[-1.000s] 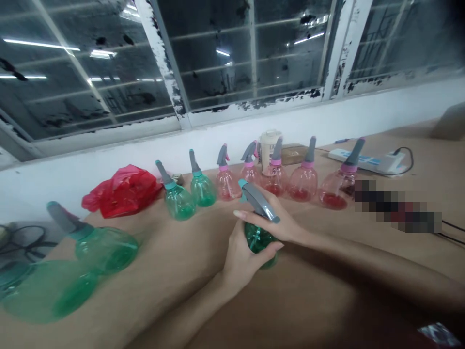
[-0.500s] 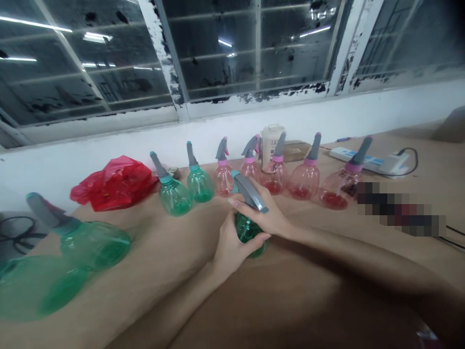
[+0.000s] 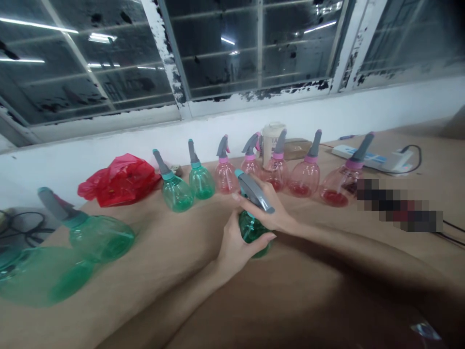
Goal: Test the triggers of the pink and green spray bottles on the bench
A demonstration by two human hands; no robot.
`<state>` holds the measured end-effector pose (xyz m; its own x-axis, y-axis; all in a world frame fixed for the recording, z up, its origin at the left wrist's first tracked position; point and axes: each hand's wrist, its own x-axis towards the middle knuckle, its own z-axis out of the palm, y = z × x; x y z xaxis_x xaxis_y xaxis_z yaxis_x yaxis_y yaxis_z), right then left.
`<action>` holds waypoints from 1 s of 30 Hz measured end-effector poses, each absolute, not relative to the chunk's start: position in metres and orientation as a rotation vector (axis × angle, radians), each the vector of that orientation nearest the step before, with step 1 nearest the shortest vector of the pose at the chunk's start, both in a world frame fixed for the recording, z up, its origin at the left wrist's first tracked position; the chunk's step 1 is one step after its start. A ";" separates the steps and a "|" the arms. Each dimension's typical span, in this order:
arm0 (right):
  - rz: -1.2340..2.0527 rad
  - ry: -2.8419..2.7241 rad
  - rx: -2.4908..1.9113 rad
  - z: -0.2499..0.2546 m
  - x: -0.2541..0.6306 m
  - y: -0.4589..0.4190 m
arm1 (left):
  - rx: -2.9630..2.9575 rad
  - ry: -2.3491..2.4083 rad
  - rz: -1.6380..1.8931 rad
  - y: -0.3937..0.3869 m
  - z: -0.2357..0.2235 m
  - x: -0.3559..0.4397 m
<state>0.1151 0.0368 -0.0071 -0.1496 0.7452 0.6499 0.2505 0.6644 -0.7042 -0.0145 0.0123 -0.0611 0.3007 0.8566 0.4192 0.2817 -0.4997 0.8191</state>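
Observation:
A green spray bottle (image 3: 250, 227) with a grey and teal spray head stands on the table in front of me, held by both hands. My left hand (image 3: 234, 245) is wrapped round its clear green body, thumb toward me. My right hand (image 3: 274, 208) closes round the neck just under the grey spray head, which points away and to the left. My fingers hide much of the bottle. Behind it stand several pink spray bottles (image 3: 304, 178) in a row. Two more green spray bottles (image 3: 178, 194) stand to their left.
Nearer on the left are other green bottles (image 3: 103, 237). A red plastic bag (image 3: 121, 180) lies by the wall. At the back stand a lidded cup (image 3: 272, 143) and a brown packet (image 3: 296, 149). A white power strip (image 3: 370, 159) with a cord lies at the right, behind a pixelated patch.
My view has shifted slightly, so the whole scene sits a little differently. Both hands keep the same hold on the green spray bottle.

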 end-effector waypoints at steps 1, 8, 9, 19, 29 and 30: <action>0.524 -1.719 -0.810 -0.007 0.115 0.036 | 1.948 1.013 1.177 0.012 -0.061 -0.014; 0.635 -1.655 -0.805 -0.015 0.113 0.036 | 1.989 0.955 1.191 0.012 -0.062 -0.016; 0.645 -1.637 -0.798 -0.017 0.113 0.037 | 1.991 0.956 1.192 0.013 -0.062 -0.016; 0.651 -1.616 -0.834 -0.017 0.111 0.031 | 1.994 0.934 1.196 0.013 -0.064 -0.017; 0.683 -1.558 -0.818 -0.020 0.108 0.026 | 1.991 0.912 1.175 0.015 -0.063 -0.019; 0.684 -1.558 -0.823 -0.020 0.108 0.026 | 1.993 0.907 1.179 0.015 -0.063 -0.019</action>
